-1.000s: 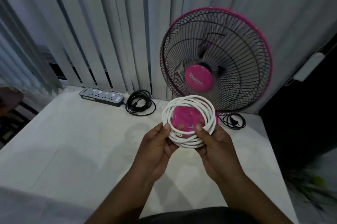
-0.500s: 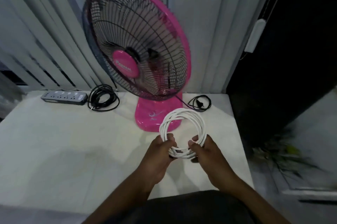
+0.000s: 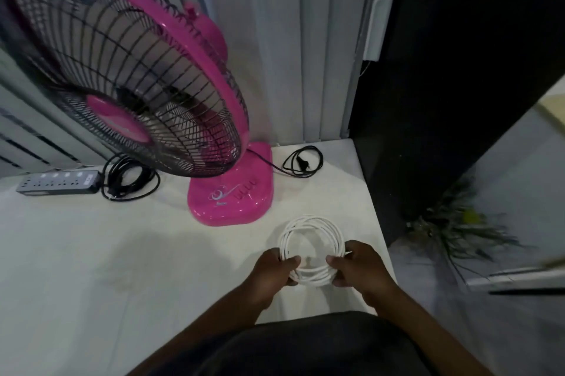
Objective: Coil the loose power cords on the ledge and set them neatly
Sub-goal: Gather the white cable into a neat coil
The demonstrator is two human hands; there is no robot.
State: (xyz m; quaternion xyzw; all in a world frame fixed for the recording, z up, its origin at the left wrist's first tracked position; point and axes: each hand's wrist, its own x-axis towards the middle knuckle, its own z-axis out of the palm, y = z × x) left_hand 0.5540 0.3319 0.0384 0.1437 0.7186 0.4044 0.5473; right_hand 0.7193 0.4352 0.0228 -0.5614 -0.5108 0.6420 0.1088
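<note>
A white cord coil (image 3: 312, 222) hangs low over the pale ledge (image 3: 91, 253), in front of the fan's base. My left hand (image 3: 272, 271) grips its near left side and my right hand (image 3: 357, 265) grips its near right side. A black cord coil (image 3: 130, 175) lies beside a grey power strip (image 3: 59, 182) at the back left. Another small black coil with its plug (image 3: 302, 161) lies at the back right, joined to the fan.
A pink table fan (image 3: 122, 70) stands on a pink base (image 3: 232, 198) at the back of the ledge. Vertical blinds (image 3: 275, 39) hang behind. The ledge's right edge drops off near a dark panel (image 3: 458, 100) and a plant (image 3: 452, 222).
Both hands carried the white coil lower and toward the ledge's right front. My view swung right, so the fan and strip now sit farther left.
</note>
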